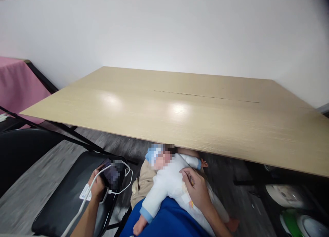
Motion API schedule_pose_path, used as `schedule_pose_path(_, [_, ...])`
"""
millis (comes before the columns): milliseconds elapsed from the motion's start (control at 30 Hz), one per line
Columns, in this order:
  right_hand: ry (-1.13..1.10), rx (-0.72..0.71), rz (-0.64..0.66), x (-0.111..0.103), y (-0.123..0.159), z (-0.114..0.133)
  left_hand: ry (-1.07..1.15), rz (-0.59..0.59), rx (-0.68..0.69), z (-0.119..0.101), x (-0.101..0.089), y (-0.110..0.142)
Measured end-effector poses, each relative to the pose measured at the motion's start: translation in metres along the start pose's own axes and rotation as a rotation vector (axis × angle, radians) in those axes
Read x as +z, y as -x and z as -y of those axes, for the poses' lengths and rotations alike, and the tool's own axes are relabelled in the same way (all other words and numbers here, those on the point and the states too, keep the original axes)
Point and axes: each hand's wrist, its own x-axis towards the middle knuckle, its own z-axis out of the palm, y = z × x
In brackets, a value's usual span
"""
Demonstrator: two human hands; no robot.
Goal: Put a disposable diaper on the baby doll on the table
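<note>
What looks like a baby doll (167, 182) lies across my lap in a white top with light blue cuffs and a blue-and-white cap; its face is blurred. My right hand (194, 185) rests on its chest, fingers bent and fingertips pinched at the white top. Over the black chair at left, my left hand (97, 184) grips a dark-screened phone (111, 175) by its near edge. A white cable (82, 204) runs past that hand, and a thinner one loops beside the phone. Under the left wrist sits a small white item (85, 192), partly covered.
A wooden table (180, 113) stands in front of me, its edge just above the doll's head. White wall (167, 31) rises behind it. The black chair (64, 196) is at left, pink cloth (17, 86) beyond. White and green containers (290, 216) sit below the table at right.
</note>
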Motion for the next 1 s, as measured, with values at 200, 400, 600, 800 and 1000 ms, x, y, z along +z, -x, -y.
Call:
schedule_pose_path(200, [0.064, -0.118, -0.006, -0.01, 0.009, 0.009, 0.003, 0.026, -0.014, 0.01, 0.001, -0.001])
schedule_pose_path(400, [0.265, -0.068, -0.06, -0.029, 0.037, 0.008, 0.018, 0.046, 0.002, 0.017, 0.003, 0.0])
schedule_pose_path(600, [0.329, 0.072, 0.096, -0.038, 0.042, 0.007, 0.004, 0.046, 0.015, 0.016, 0.004, -0.001])
schedule_pose_path(800, [0.272, 0.066, 0.198, -0.039, 0.034, 0.022, -0.017, 0.056, 0.042, 0.014, 0.004, -0.001])
schedule_pose_path(1000, [0.234, 0.175, 0.32, -0.058, 0.03, 0.026, -0.008, 0.054, 0.052, 0.017, 0.005, -0.001])
